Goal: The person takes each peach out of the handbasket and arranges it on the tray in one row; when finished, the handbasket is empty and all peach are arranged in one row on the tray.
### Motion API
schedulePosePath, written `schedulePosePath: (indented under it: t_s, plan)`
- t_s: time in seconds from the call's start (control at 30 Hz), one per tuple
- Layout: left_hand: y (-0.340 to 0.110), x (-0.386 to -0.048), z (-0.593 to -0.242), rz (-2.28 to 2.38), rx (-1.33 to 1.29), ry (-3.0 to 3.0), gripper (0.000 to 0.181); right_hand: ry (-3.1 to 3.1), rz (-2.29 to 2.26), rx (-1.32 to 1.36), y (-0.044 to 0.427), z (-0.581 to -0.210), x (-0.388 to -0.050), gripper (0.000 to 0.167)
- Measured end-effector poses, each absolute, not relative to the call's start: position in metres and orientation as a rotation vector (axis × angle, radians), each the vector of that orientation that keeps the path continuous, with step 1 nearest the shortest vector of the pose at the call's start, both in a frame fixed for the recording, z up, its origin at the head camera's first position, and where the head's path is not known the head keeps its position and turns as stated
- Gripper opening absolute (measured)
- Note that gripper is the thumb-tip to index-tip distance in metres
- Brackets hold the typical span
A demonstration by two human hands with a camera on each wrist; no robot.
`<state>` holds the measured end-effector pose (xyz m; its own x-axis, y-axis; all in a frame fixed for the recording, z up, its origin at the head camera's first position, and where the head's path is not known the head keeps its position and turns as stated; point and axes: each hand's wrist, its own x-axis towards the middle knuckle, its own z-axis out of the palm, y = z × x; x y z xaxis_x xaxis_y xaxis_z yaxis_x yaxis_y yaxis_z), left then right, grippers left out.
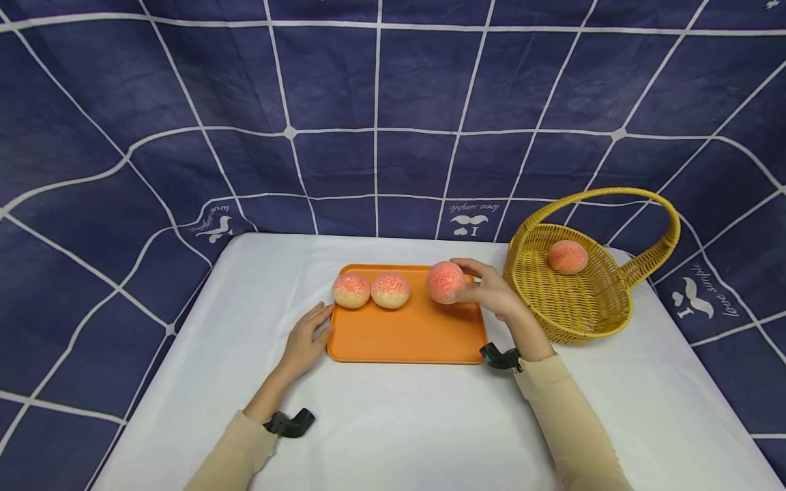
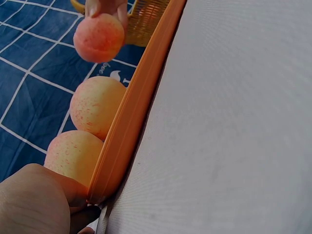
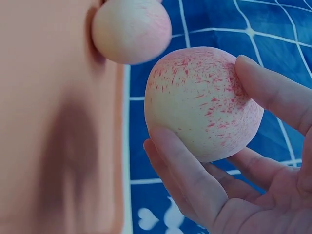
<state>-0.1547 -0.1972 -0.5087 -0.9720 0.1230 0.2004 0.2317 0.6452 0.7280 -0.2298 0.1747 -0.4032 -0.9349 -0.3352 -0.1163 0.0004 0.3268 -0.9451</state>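
Two pink and cream peaches, the left one [image 1: 351,290] and its neighbour [image 1: 390,290], sit side by side in the upper left of the orange tray [image 1: 408,341]. The right hand [image 1: 491,292] holds a third peach [image 1: 445,281] over the tray's upper right; in the right wrist view thumb and fingers grip this peach [image 3: 200,105] from both sides. At the tray's left edge, the left hand [image 1: 305,341] touches the rim with its fingers. The left wrist view shows that hand [image 2: 36,200] at the tray's corner, close beside a peach [image 2: 74,155].
A yellow wicker basket [image 1: 568,307] with a tall handle stands right of the tray, one peach [image 1: 568,257] inside it. White cloth [image 1: 393,423] covers the table, and a dark blue curtain with white lines [image 1: 331,88] hangs behind.
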Motion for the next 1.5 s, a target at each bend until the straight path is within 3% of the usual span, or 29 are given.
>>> schedulePosePath:
  t_s: [0.63,1.5]
  plan:
    - [-0.196,-0.156,-0.509,-1.242,-0.310,-2.713,0.046,2.273,-1.605,-0.216,0.148,-0.436,-0.242,0.073]
    - [-0.196,-0.156,-0.511,-1.267,-0.311,-2.684,0.045,2.322,-1.601,-0.213,0.140,-0.450,-0.242,0.079]
